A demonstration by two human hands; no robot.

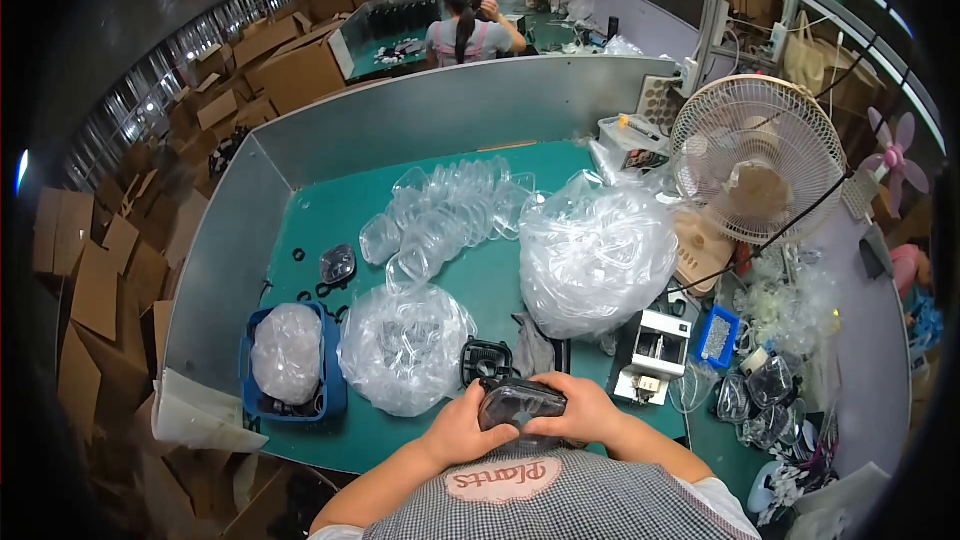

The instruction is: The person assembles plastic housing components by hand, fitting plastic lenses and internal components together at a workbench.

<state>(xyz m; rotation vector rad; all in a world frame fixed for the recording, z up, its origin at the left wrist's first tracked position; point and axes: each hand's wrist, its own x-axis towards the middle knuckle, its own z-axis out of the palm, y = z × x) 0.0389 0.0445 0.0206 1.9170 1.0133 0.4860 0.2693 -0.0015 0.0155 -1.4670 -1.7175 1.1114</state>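
Observation:
Close to my body, my left hand (463, 430) and my right hand (580, 408) are both closed round a black plastic housing with a clear cover (522, 402). My thumbs lie along its near edge, and my fingers wrap its two sides. Just beyond it, a black plastic frame (488, 362) rests on the green table (330, 212). Left of that frame sits a clear plastic bag (405, 350) with see-through parts inside. Farther back lie several clear plastic covers (445, 210) in overlapping rows. A larger full plastic bag (598, 255) stands to their right, with a grey cloth (537, 348) before it.
A blue basket (334, 402) holds a bagged bundle at the left. On the right are a small white machine (655, 345), a blue tray (717, 337) of small parts and a large caged fan (757, 160). Grey partitions (420, 105) edge the table; another person (468, 30) sits beyond.

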